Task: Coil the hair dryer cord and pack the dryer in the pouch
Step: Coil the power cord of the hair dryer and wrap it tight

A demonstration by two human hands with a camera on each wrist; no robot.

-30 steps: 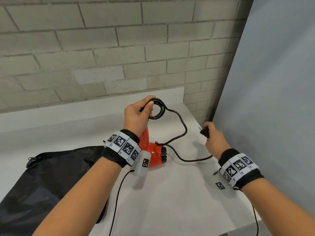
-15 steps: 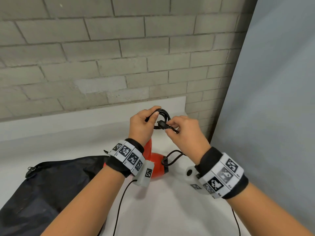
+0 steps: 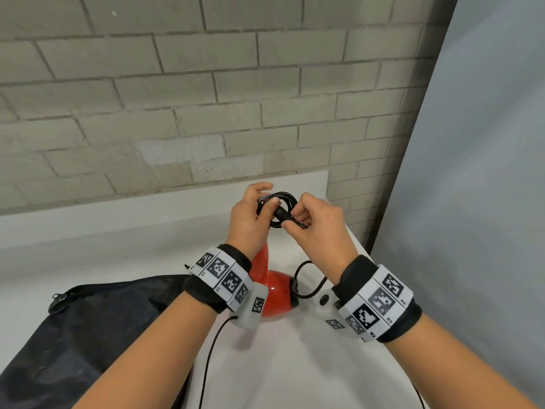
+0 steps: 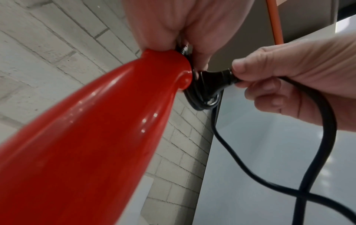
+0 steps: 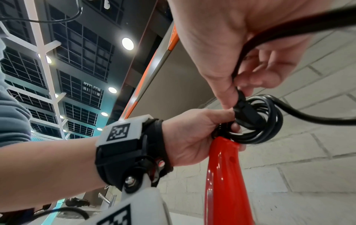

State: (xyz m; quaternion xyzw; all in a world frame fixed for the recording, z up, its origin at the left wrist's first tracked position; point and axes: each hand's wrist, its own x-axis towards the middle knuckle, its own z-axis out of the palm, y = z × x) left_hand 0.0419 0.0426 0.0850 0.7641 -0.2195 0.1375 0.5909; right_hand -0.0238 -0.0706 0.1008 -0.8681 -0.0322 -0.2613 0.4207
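Observation:
A red hair dryer (image 3: 272, 293) stands on the white table (image 3: 295, 364) with its handle (image 4: 96, 137) pointing up. My left hand (image 3: 250, 219) grips the handle top and holds the coiled black cord (image 3: 283, 199) against it. My right hand (image 3: 318, 228) pinches the black plug (image 4: 213, 80) at the cord's end and holds it against the coil (image 5: 258, 120). A slack loop of cord (image 3: 309, 278) hangs from my right hand down to the dryer body. The black pouch (image 3: 88, 329) lies on the table at the left, its zipper (image 3: 57, 299) facing up.
A grey brick wall (image 3: 206, 98) rises behind the table. A plain grey panel (image 3: 472, 202) stands at the right, close to the table's edge. Thin black wires (image 3: 209, 358) run from the wrist cameras over the table front.
My right hand carried the plug from the right side of the table up to the coil beside my left hand. The long trailing cord has shortened to a small loop.

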